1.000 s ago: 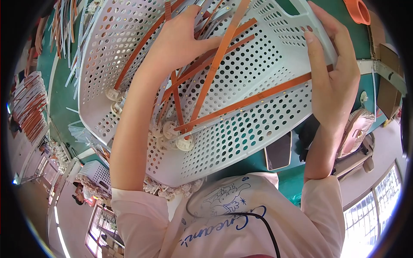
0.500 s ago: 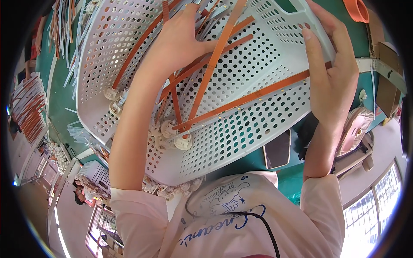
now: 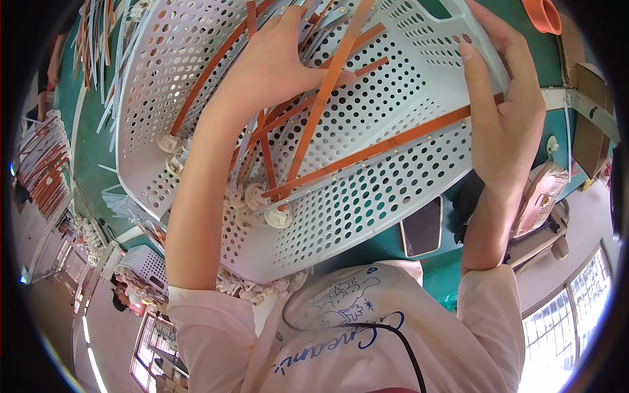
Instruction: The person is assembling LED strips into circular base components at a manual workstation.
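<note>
Near edge: wearer's pale shirt (image 3: 341, 327), blue drawing and lettering on the front, black cord (image 3: 407, 350) running down it. Just beyond it, small white pieces (image 3: 278, 285), heaped beside the basket's near corner.

Dark-screened phone (image 3: 421, 228) flat on the green table (image 3: 95, 147), near the right forearm.

White perforated basket (image 3: 308, 242) tilted, mouth facing the wearer, between the two hands. Inside: orange and white LED strips (image 3: 393, 141), crossing at several angles, round white end pieces (image 3: 278, 216) gathered low in the basket.

Right hand (image 3: 508, 121) clamped on the basket's right rim beside the handle slot, thumb inside, other fingers outside. One orange strip runs from the end pieces to behind this hand.

Left hand (image 3: 272, 69) inside the basket among the strips. Thumb spread well apart from the other fingers, a long orange strip crossing in front of it. Fingertips partly hidden; cannot tell whether they hold a strip.

Farther: orange container (image 3: 542, 14) and cardboard box (image 3: 593, 124) at right; loose strip bundle (image 3: 95, 42) upper left. Far left, a larger strip pile (image 3: 46, 177), second white basket (image 3: 151, 265), another person (image 3: 121, 298) beside it. Barred window (image 3: 567, 321) at lower right.
</note>
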Action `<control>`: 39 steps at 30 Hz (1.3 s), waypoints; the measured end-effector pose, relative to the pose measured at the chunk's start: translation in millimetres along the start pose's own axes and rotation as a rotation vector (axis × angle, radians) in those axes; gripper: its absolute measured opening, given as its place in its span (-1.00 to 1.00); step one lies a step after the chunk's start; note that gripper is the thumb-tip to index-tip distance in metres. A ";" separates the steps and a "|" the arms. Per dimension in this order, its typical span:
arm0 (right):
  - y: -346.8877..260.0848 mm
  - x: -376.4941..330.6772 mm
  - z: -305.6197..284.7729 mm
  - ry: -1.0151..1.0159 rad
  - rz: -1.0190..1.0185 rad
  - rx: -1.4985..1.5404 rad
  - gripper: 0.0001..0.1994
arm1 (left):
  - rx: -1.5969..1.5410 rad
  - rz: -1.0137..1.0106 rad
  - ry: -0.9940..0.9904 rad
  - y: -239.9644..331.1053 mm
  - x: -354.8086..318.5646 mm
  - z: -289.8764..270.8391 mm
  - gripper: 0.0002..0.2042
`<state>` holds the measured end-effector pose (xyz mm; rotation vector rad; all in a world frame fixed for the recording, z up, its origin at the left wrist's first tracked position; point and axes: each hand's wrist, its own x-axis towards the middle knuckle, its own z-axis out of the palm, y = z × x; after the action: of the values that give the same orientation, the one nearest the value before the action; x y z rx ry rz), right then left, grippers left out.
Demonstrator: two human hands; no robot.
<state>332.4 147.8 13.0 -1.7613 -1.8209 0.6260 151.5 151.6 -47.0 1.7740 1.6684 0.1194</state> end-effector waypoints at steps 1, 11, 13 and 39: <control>0.2 0.1 0.0 -0.003 0.001 0.015 -0.76 | -0.017 0.052 -0.012 -0.7 -0.1 -0.5 -0.27; 1.2 -0.5 0.4 0.011 -0.042 0.015 -0.76 | 0.010 -0.037 -0.035 -1.2 0.7 2.1 -0.24; -1.2 -0.3 -0.1 0.000 -0.009 0.017 -0.76 | 0.009 0.028 -0.005 -4.8 0.2 2.9 -0.25; 1.1 -1.2 -1.0 0.024 -0.015 0.009 -0.77 | -0.391 -0.102 -0.359 -18.2 17.8 -19.9 -0.15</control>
<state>334.0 146.7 12.9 -1.7407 -1.8109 0.6035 129.0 174.8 -48.3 1.3263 1.3635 0.0698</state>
